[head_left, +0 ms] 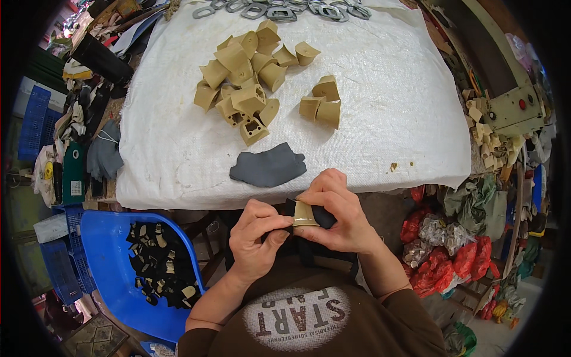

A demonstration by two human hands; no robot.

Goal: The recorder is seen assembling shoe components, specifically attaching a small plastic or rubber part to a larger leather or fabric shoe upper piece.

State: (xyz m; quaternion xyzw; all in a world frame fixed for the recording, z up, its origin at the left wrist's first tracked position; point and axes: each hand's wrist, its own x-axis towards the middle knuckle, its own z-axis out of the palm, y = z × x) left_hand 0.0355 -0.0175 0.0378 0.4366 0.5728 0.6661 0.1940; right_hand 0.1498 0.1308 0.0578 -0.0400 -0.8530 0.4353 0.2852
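Just off the near edge of the table, a tan shoe heel (304, 214) is held between my two hands. A black piece of leather or similar sheet (324, 216) lies around its sides. My left hand (256, 234) pinches the near left side with thumb and fingertips. On the right and upper side, my right hand (341, 215) has its fingers closed on heel and black piece. Beyond them a dark grey cut piece of leather-like sheet (267, 166) lies flat. Several bare tan heels (233, 58) are heaped farther back, with a small group of heels (328, 112) to their right.
White woven sheeting (404, 119) covers the table. Grey oval frames (253, 11) lie at its far edge. A blue tub (104, 250) with dark-covered pieces stands at lower left. Red plastic bags (434, 271) sit at right, below a green-grey machine (516, 111).
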